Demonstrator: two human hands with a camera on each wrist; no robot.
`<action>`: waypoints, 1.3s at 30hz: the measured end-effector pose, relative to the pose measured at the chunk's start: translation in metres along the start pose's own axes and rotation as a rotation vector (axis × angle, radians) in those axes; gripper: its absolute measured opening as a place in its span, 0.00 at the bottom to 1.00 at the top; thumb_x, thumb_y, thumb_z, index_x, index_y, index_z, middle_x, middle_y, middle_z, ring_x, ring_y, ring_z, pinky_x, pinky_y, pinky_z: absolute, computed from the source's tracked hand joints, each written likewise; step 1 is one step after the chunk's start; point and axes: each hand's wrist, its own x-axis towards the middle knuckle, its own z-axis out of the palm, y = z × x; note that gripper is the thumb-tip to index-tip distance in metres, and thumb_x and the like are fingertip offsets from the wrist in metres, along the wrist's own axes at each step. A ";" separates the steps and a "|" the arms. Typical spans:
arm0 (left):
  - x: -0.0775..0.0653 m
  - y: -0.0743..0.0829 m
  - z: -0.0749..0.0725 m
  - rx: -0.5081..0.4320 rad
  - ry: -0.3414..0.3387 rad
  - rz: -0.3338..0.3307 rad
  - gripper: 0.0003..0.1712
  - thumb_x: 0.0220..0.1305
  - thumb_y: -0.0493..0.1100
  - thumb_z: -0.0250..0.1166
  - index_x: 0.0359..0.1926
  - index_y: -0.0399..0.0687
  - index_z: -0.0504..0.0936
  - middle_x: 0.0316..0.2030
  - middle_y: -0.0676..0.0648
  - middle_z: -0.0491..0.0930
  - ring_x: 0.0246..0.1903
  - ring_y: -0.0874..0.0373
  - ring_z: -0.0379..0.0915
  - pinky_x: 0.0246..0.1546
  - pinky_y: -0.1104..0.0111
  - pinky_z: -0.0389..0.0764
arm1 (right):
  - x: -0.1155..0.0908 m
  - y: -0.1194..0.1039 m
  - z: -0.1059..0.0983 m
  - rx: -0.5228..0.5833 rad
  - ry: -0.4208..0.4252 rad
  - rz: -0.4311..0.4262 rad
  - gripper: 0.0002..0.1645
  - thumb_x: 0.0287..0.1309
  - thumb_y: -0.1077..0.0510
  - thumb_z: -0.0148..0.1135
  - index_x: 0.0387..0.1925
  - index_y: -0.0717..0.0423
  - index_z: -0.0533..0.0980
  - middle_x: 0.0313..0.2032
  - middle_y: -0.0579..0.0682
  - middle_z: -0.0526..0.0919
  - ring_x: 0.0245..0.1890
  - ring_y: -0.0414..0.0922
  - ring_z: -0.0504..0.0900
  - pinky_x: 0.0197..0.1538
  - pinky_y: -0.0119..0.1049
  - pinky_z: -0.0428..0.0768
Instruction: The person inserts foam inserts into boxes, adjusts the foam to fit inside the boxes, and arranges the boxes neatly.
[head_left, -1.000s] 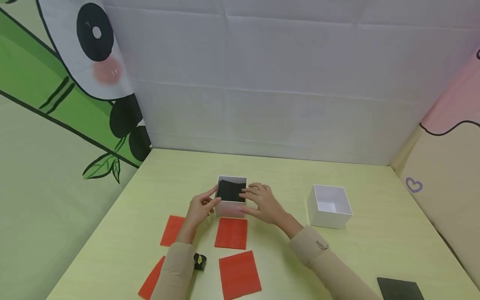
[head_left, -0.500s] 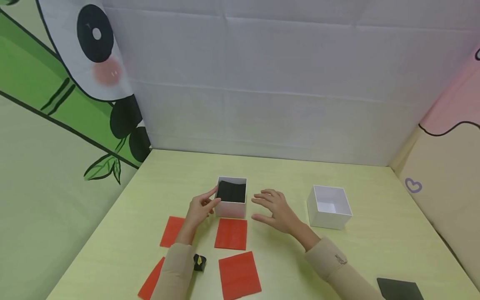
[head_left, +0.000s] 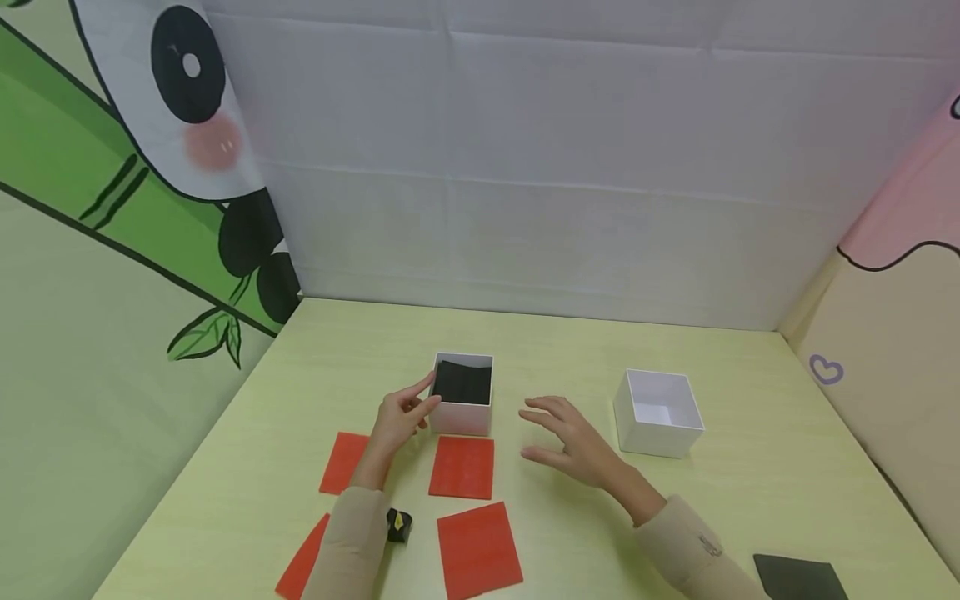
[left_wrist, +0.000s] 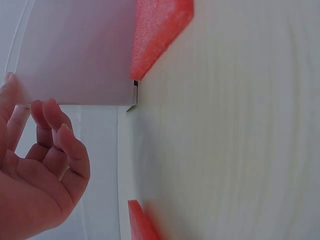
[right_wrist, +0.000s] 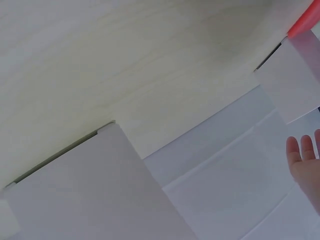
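Note:
My left hand [head_left: 397, 425] holds the left front corner of a small white open box [head_left: 462, 419], its thumb on the front wall and its index finger along the left side. Black square sheets [head_left: 462, 382] lie in that box, just below its rim; how many cannot be seen. In the left wrist view the thumb and fingers of my left hand [left_wrist: 42, 165] meet the box wall [left_wrist: 80, 55]. To the right of this box my right hand [head_left: 573, 446] hovers above the table with its fingers spread, holding nothing.
Another white open box [head_left: 660, 414] stands to the right. Red square sheets [head_left: 461, 467] lie in front of the left box, some partly under the left forearm. A small black item with a yellow mark [head_left: 400, 525] sits near the left cuff. A black square [head_left: 799, 577] lies front right.
My right hand has left the side of the box with the black sheets and moved right and slightly nearer. My left hand has stayed at the box's corner.

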 end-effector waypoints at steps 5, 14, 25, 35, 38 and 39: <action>0.000 0.000 -0.001 0.001 0.000 -0.004 0.27 0.57 0.46 0.62 0.59 0.56 0.70 0.21 0.43 0.71 0.20 0.49 0.69 0.18 0.71 0.66 | -0.008 -0.002 -0.003 0.004 -0.014 -0.011 0.32 0.54 0.41 0.57 0.54 0.58 0.71 0.55 0.55 0.68 0.56 0.48 0.64 0.52 0.47 0.67; -0.001 -0.002 -0.001 -0.021 0.009 0.040 0.28 0.56 0.48 0.63 0.59 0.55 0.70 0.20 0.42 0.71 0.18 0.50 0.68 0.17 0.71 0.66 | -0.024 -0.003 -0.010 -0.043 -0.032 -0.057 0.29 0.53 0.45 0.60 0.53 0.56 0.72 0.55 0.54 0.69 0.57 0.51 0.64 0.52 0.49 0.67; 0.000 -0.002 -0.001 -0.016 0.006 0.024 0.28 0.56 0.48 0.63 0.59 0.54 0.70 0.21 0.41 0.70 0.18 0.50 0.69 0.17 0.71 0.66 | -0.050 -0.001 -0.015 -0.086 -0.047 -0.047 0.28 0.53 0.44 0.60 0.52 0.54 0.73 0.54 0.52 0.71 0.56 0.51 0.64 0.52 0.49 0.66; 0.000 0.000 -0.002 -0.003 0.000 -0.011 0.28 0.57 0.47 0.62 0.60 0.56 0.69 0.21 0.44 0.70 0.18 0.52 0.69 0.18 0.71 0.67 | -0.070 -0.001 -0.018 -0.103 -0.016 -0.057 0.26 0.51 0.48 0.62 0.50 0.55 0.74 0.52 0.53 0.72 0.54 0.51 0.66 0.49 0.48 0.68; -0.001 0.000 -0.001 -0.005 -0.002 -0.007 0.28 0.57 0.47 0.63 0.60 0.55 0.69 0.22 0.44 0.71 0.18 0.53 0.69 0.18 0.71 0.67 | -0.079 -0.002 -0.019 -0.102 -0.012 -0.041 0.26 0.50 0.49 0.64 0.50 0.57 0.74 0.52 0.53 0.72 0.54 0.51 0.66 0.50 0.46 0.67; -0.001 0.000 -0.001 -0.006 -0.003 -0.009 0.28 0.57 0.47 0.63 0.60 0.55 0.69 0.22 0.45 0.71 0.18 0.53 0.69 0.18 0.71 0.67 | -0.082 -0.002 -0.020 -0.102 -0.011 -0.033 0.26 0.50 0.49 0.64 0.50 0.57 0.74 0.52 0.52 0.72 0.54 0.51 0.66 0.50 0.45 0.67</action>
